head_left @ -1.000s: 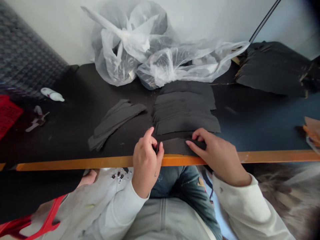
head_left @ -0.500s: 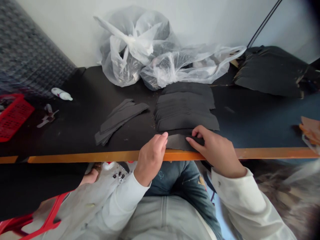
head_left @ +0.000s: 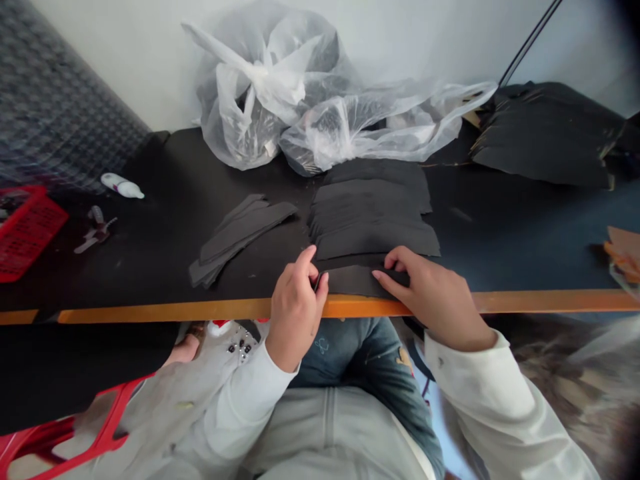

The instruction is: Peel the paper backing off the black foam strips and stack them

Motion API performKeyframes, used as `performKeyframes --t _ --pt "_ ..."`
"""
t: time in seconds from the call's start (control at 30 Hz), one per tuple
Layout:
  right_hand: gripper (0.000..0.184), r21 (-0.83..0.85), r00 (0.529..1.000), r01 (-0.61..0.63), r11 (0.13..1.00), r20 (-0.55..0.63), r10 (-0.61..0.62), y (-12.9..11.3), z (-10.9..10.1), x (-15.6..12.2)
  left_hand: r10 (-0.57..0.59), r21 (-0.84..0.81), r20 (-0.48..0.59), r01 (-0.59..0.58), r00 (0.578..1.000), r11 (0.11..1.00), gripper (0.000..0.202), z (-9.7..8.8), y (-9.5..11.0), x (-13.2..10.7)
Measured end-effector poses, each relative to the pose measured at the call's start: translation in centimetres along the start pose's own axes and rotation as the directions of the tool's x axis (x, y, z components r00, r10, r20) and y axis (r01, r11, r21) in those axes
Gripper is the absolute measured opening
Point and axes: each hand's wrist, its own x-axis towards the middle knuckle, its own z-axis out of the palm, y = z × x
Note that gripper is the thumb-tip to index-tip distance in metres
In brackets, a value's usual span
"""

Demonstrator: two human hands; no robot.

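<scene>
Since half a second ago my left hand (head_left: 296,301) has gone from lying flat over the corner to curling up. Its forefinger is now lifted and its thumb and fingertips are nipped together on the left edge of the front sheet (head_left: 353,281). My right hand (head_left: 431,295) has barely shifted. It lies loosely open, fingertips pressing down on the right part of that same sheet, with nothing closed inside it.

The front sheet is thin, black and limp. It lies at the near edge of the bench (head_left: 150,311), just in front of the fanned stack of black sheets (head_left: 375,220) and partly tucked under its lowest layer.

I judge the step to be separating a single layer at that left edge. To do it well, I'd keep the pinch shallow so it catches one layer only, and keep the right fingertips firm so the stack doesn't slide. I'd lift slowly and low, since the material looks as if it creases easily.

The pile of black strips (head_left: 240,233) lies well to the left, out of the way.
</scene>
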Motion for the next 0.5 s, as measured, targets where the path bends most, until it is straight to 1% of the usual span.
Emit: performKeyframes --t 0.1,0.17,0.23,0.3,0.37,0.4,0.5 --pt "0.022 -0.01 1.0 -0.005 1.0 0.012 0.005 0.0 0.0 0.0 -0.037 0.043 0.046 0.035 0.998 0.998 0.051 -0.2 0.3 0.2" --pt "0.023 -0.015 1.0 -0.009 1.0 0.013 0.009 0.1 0.0 0.0 -0.071 0.141 0.085 0.058 0.994 0.988 0.047 -0.6 0.3 0.3" --pt "0.024 -0.014 1.0 0.001 1.0 -0.004 -0.001 0.1 0.0 0.0 -0.122 0.254 0.118 0.089 0.986 0.963 0.043 -1.2 -0.1 0.5" --pt "0.025 -0.014 1.0 0.007 1.0 -0.023 -0.007 0.1 0.1 -0.1 -0.168 0.29 0.144 0.121 0.975 0.949 0.038 -2.0 -0.8 0.6" --pt "0.026 -0.016 1.0 -0.005 1.0 -0.025 0.005 0.2 0.2 -0.1 -0.174 0.227 0.148 0.138 0.974 0.964 0.032 -3.1 -1.6 0.8" --pt "0.026 -0.015 1.0 -0.013 1.0 -0.019 0.012 0.2 0.2 -0.1 -0.163 0.183 0.134 0.137 0.977 0.973 0.03 -3.6 -1.9 1.0" --pt "0.026 -0.008 1.0 -0.023 1.0 -0.001 0.023 0.2 0.3 0.0 -0.135 0.06 0.058 0.132 0.989 0.989 0.019 -4.9 -2.3 1.7"
